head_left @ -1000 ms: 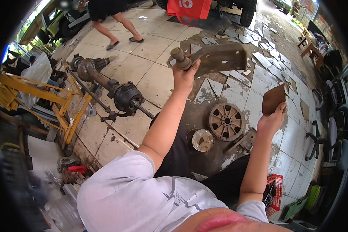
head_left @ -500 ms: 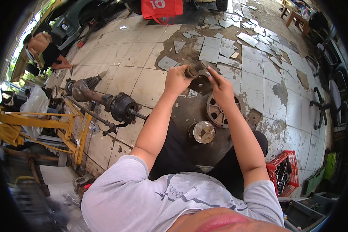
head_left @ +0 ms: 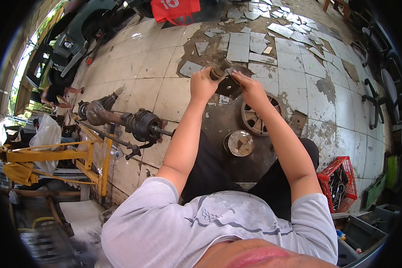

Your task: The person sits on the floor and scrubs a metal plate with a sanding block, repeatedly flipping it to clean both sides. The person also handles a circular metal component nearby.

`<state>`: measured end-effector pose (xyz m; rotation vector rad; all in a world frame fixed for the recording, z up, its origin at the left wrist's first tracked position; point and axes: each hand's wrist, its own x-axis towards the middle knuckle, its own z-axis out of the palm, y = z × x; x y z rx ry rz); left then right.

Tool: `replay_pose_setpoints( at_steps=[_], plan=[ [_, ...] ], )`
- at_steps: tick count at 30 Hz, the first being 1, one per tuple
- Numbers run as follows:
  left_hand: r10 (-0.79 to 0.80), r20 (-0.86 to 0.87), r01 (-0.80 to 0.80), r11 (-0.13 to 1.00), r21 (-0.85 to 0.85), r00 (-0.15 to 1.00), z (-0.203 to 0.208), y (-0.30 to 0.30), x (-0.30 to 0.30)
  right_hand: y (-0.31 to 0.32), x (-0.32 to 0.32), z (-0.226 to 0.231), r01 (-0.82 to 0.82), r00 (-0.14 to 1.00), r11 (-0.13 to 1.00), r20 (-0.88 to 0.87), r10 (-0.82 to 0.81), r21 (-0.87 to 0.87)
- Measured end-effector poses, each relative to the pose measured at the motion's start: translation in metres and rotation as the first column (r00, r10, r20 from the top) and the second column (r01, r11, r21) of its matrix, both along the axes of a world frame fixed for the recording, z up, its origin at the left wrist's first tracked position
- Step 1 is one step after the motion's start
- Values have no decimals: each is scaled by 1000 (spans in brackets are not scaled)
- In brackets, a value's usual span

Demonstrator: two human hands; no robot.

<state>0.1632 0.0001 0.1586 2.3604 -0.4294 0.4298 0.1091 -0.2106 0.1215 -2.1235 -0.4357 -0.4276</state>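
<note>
Head view: metal bracket (head_left: pixel 232 91), cylinder (head_left: pixel 217 72) axis up-right.

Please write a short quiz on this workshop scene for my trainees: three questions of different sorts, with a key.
1. True or false: the left hand grips the cylindrical end of the metal bracket.

2. Multiple choice: which of these is nearest the toothed flywheel?
A) the round tin
B) the red bag
C) the yellow metal frame

3. Short answer: what colour is the crate that holds metal tools on the person's right?

Key
1. True
2. A
3. Red
</note>
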Motion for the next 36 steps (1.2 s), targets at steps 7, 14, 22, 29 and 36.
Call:
replay_pose_setpoints(
  at_steps=[7, 14, 22, 29, 36],
  plan=[
    [7, 49, -9, 999, 40, 999, 1, -4, -6, 7, 1, 5, 32, 999, 998, 24, -34, 52],
    [41, 17, -42, 998, 53, 999, 1, 5, -8, 14, 2, 8, 90, 984, 993, 147, -101, 82],
    [43, -6, -43, 999, -2, 999, 6, -3, -16, 4, -4, 3, 111, 992, 994, 52, -112, 17],
    [41, 30, -41, 999, -25, 999, 12, 2, -14, 9, -1, 9, 132, 989, 988, 84, -125, -74],
    [30, 2, -30, 998, -52, 1000, 11, 4, -17, 11, -6, 7, 81, 987, 997, -141, -81, -3]
  ],
)
